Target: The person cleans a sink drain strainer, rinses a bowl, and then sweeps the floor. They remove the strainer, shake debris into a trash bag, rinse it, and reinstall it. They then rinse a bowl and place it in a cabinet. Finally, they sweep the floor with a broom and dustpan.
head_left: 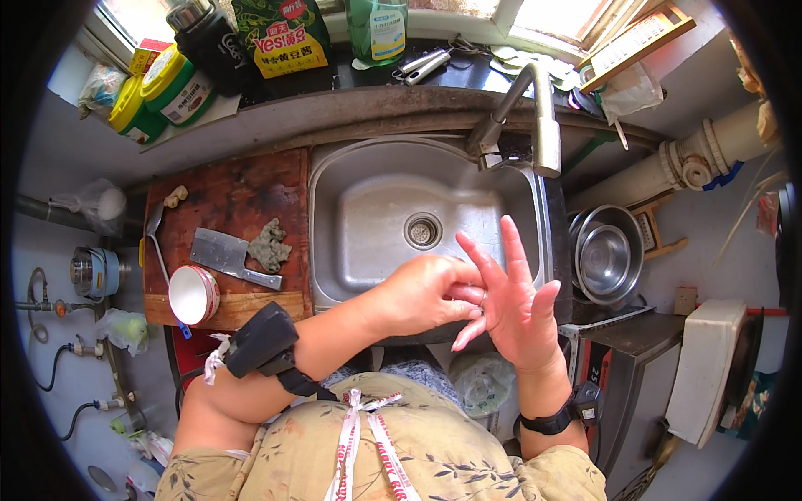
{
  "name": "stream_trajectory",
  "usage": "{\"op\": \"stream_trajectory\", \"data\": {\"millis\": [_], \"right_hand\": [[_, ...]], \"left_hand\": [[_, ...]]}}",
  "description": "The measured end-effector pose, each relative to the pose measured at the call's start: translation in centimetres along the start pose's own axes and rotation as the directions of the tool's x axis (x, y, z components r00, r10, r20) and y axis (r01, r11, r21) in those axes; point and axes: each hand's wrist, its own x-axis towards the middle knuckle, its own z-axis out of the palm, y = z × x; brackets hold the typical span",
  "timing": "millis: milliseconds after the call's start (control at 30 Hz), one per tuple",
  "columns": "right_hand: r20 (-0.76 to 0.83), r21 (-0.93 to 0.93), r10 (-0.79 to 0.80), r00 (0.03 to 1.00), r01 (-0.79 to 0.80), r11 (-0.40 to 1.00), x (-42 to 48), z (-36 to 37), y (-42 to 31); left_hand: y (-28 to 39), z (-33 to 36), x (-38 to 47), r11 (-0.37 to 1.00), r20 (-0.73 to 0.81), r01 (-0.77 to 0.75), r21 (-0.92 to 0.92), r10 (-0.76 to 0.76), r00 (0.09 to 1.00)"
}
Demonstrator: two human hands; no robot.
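Observation:
In front of my body, my left hand (426, 288) reaches across to my right hand (523, 319), its thumb and fingers closed around one of the right hand's fingers. A thin ring (482, 299) glints where the fingers meet. My right hand is raised palm up, its other fingers spread and nothing in its palm. Both hands are over the front right edge of a stainless steel sink (369, 188), whose drain strainer (423, 231) shows. A metal faucet (546, 144) reaches over the sink's back right corner.
On the wooden cutting board (207, 181) at left lie a cleaver (219, 250), a crumpled grey-green lump (269, 245), a piece of ginger (176, 196), a metal spoon (154, 227) and a white bowl (191, 295). Nested steel basins (604, 253) stand at right. Bottles and tubs line the sill (332, 103).

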Motion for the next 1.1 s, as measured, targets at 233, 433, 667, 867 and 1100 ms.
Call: {"op": "stream_trajectory", "data": {"millis": [233,433,667,867,1100], "right_hand": [[0.075,0.248,0.091,0.993,-0.107,0.963,-0.2,-0.7,-0.7],[0.113,0.283,0.135,0.984,-0.162,0.945,-0.5,-1.4,-1.3],[0.053,-0.107,0.06,0.997,-0.054,0.993,-0.9,-1.7,-1.8],[0.214,-0.974,-0.075,0.974,0.207,-0.097,-1.5,0.0,-0.8],[0.25,-0.919,0.11,0.962,0.271,-0.286,-1.5,0.8,0.5]], "left_hand": [[-0.1,-0.5,-0.3,0.952,0.104,-0.081,0.296,0.052,0.993],[-0.3,-1.1,-1.1,0.97,0.13,0.089,0.225,-0.121,0.984],[-1.3,-2.7,-2.1,0.971,-0.013,0.098,0.218,-0.098,0.995],[-2.0,-4.0,-2.7,0.979,-0.18,0.195,0.061,-0.181,0.967],[0.2,-2.8,-1.7,0.987,-0.155,0.01,0.163,0.016,0.988]]}}
